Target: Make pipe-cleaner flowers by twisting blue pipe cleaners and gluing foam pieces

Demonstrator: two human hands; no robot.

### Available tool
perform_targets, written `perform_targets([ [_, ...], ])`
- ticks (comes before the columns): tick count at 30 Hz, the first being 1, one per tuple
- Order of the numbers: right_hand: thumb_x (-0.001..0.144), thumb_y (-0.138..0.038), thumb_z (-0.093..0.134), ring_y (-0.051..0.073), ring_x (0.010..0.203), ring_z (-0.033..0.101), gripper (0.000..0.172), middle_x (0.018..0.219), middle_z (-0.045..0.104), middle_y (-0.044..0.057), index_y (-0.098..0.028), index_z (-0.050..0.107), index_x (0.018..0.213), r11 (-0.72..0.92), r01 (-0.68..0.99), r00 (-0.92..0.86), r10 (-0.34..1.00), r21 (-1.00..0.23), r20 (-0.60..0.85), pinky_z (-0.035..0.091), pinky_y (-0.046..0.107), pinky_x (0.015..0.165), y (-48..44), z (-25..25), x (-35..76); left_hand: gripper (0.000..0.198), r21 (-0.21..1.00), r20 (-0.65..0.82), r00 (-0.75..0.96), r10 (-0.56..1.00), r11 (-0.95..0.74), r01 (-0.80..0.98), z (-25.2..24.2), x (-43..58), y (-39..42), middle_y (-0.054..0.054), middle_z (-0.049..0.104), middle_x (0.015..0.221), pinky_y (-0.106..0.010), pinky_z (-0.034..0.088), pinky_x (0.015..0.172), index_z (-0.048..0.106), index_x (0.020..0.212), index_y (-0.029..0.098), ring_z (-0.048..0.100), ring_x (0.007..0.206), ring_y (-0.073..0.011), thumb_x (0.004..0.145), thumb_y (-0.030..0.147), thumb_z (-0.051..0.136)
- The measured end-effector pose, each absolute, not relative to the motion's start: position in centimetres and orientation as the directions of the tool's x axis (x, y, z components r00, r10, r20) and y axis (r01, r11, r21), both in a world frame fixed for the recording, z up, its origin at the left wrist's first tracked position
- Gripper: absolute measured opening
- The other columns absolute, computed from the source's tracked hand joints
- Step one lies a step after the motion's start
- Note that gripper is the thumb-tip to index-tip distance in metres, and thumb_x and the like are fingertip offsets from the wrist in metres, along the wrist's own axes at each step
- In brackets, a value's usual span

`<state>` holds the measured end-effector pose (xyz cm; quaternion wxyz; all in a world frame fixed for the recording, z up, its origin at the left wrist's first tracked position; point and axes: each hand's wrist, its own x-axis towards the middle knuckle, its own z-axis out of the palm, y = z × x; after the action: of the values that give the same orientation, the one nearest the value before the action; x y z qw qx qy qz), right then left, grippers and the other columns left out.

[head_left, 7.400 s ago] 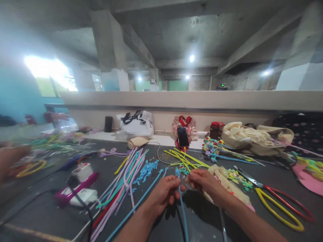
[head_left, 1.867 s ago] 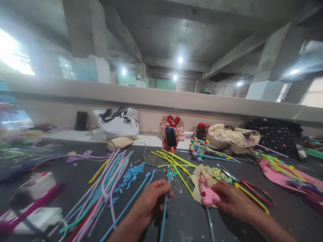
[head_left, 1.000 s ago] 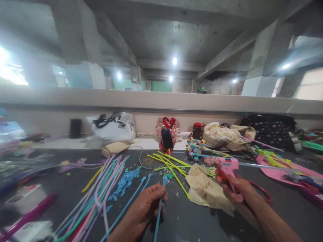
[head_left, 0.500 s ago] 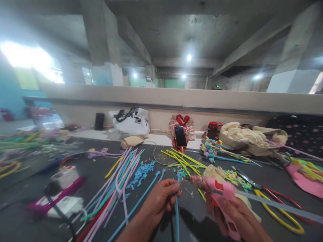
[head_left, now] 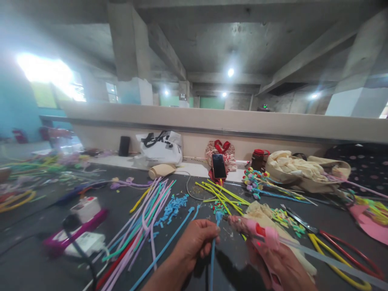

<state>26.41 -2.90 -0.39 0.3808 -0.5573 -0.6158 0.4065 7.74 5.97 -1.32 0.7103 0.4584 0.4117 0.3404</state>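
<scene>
Between the thumb and fingers of my left hand (head_left: 197,240) is a blue pipe cleaner (head_left: 212,262), upright, with a small blue tuft at its top end. My right hand (head_left: 274,258) is wrapped round a pink hot glue gun (head_left: 263,234), with a long clear glue stick (head_left: 327,258) coming out of its back. The gun's nozzle points left, close beside the tuft; whether they touch I cannot tell. Beyond the tuft lie small red and green pieces (head_left: 220,207). Left of my hand are short blue cut pieces (head_left: 174,206) and another long blue pipe cleaner (head_left: 169,244).
Bundled purple and teal pipe cleaners (head_left: 148,218) lie left, near a purple power strip (head_left: 75,238). Yellow pipe cleaners (head_left: 222,194) spread ahead, before a propped phone (head_left: 218,165). Red-handled scissors (head_left: 318,230) lie right, beyond a beige cloth (head_left: 260,212). A white bag (head_left: 160,149) stands at the back.
The view has shifted slightly, so the scene sits a little further right. My left hand still holds the blue pipe cleaner, and the glue gun stays by its top end.
</scene>
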Motion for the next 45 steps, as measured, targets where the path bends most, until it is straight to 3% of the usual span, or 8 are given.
perform_targets([
  [10,0.076,-0.061,0.032,0.007,0.035,0.035,0.051,0.039,0.035,-0.005,-0.017,0.045,0.053,0.098,0.375,-0.077,0.994,-0.922,0.074,0.024,0.019,0.038,-2.6,0.1,26.2,0.019,0.928,-0.280,0.445,0.851,0.359,-0.102,-1.4,7.9,5.8,0.001,0.058,0.045,-0.014,0.017,0.024,0.052,0.054,0.013,0.034,0.023,-0.0024,0.055,0.030,0.061],
  [17,0.074,-0.063,0.032,0.008,0.035,0.035,0.050,0.040,0.040,-0.004,-0.019,0.047,0.057,0.060,0.387,-0.021,0.998,-0.920,0.057,0.027,0.021,0.040,-2.5,-0.3,26.2,0.022,0.930,-0.272,0.462,0.844,0.354,-0.100,-1.5,7.9,5.9,0.002,0.054,0.040,-0.014,0.018,0.025,0.053,0.051,0.012,0.034,0.023,-0.0026,0.056,0.032,0.061],
  [25,0.073,-0.065,0.030,0.008,0.036,0.030,0.054,0.034,0.035,-0.004,-0.018,0.045,0.052,0.061,0.422,-0.059,0.997,-0.904,0.040,0.024,0.020,0.040,-2.0,-2.1,27.0,0.021,0.928,-0.281,0.449,0.848,0.359,-0.097,-0.9,7.9,5.5,0.003,0.051,0.035,-0.014,0.016,0.025,0.051,0.052,0.014,0.033,0.022,-0.0030,0.057,0.031,0.060],
  [31,0.066,-0.071,0.034,0.008,0.037,0.026,0.057,0.039,0.034,-0.004,-0.018,0.054,0.064,-0.027,0.352,-0.069,0.996,-0.936,-0.055,0.022,0.020,0.037,-2.5,-2.2,26.6,0.019,0.931,-0.262,0.443,0.857,0.346,-0.118,-0.9,7.8,5.6,0.004,0.050,0.035,-0.014,0.016,0.026,0.052,0.056,0.014,0.032,0.023,-0.0031,0.059,0.030,0.060],
  [40,0.067,-0.069,0.034,0.008,0.038,0.027,0.054,0.038,0.032,-0.005,-0.018,0.049,0.058,-0.009,0.348,-0.054,0.998,-0.937,-0.030,0.025,0.019,0.037,-2.6,-1.4,26.3,0.021,0.938,-0.238,0.436,0.868,0.322,-0.128,-0.9,7.8,5.3,0.003,0.053,0.040,-0.014,0.016,0.026,0.052,0.057,0.013,0.033,0.023,-0.0023,0.060,0.032,0.060],
  [45,0.061,-0.074,0.035,0.008,0.037,0.026,0.057,0.037,0.032,-0.004,-0.019,0.049,0.052,-0.024,0.356,-0.009,1.000,-0.934,-0.029,0.026,0.020,0.038,-2.8,-1.3,26.0,0.020,0.935,-0.254,0.450,0.856,0.337,-0.113,-1.0,7.8,5.5,0.005,0.046,0.032,-0.014,0.016,0.026,0.052,0.056,0.014,0.031,0.022,-0.0032,0.060,0.031,0.060],
])
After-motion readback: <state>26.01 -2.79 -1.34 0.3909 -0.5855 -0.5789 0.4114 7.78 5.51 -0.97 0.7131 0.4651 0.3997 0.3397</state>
